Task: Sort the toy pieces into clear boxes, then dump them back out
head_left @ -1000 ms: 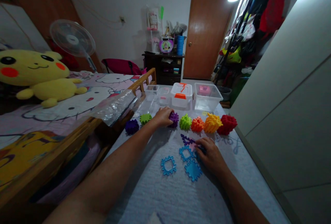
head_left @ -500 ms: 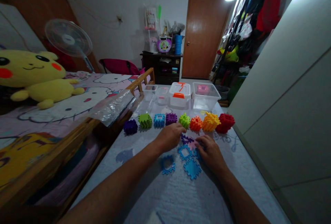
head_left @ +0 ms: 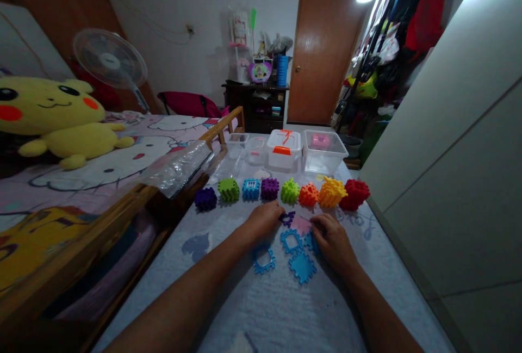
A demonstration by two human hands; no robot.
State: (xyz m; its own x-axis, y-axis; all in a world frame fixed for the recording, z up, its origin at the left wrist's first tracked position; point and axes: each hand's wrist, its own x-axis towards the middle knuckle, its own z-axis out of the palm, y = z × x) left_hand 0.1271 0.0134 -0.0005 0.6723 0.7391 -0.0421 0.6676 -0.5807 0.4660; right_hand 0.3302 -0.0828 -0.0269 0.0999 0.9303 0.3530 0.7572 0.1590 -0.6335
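My left hand (head_left: 263, 220) is closed on the edge of a dark purple interlocking tile (head_left: 287, 218) with a cut-out middle. To its right, my right hand (head_left: 333, 239) has curled fingers over the bed cover; what they hold, if anything, is hidden. A blue tile (head_left: 310, 242) lies partly covered beside the right thumb. Between the hands is a pink patch (head_left: 302, 225), a print or a flat piece, I cannot tell which. Nearer to me lie a blue frame tile (head_left: 291, 241), a solid blue tile (head_left: 302, 267) and another blue frame tile (head_left: 264, 260).
Behind the hands runs a row of several coloured blocks, from a dark blue one (head_left: 206, 199) to a red one (head_left: 354, 194). Farther back stand a lidded clear box (head_left: 283, 157) and an open clear bin (head_left: 324, 160). A wooden rail (head_left: 138, 206) borders the left side.
My left hand has moved slightly left and toward me, and the purple tile has shifted left with it. My right hand has stayed nearly in place.
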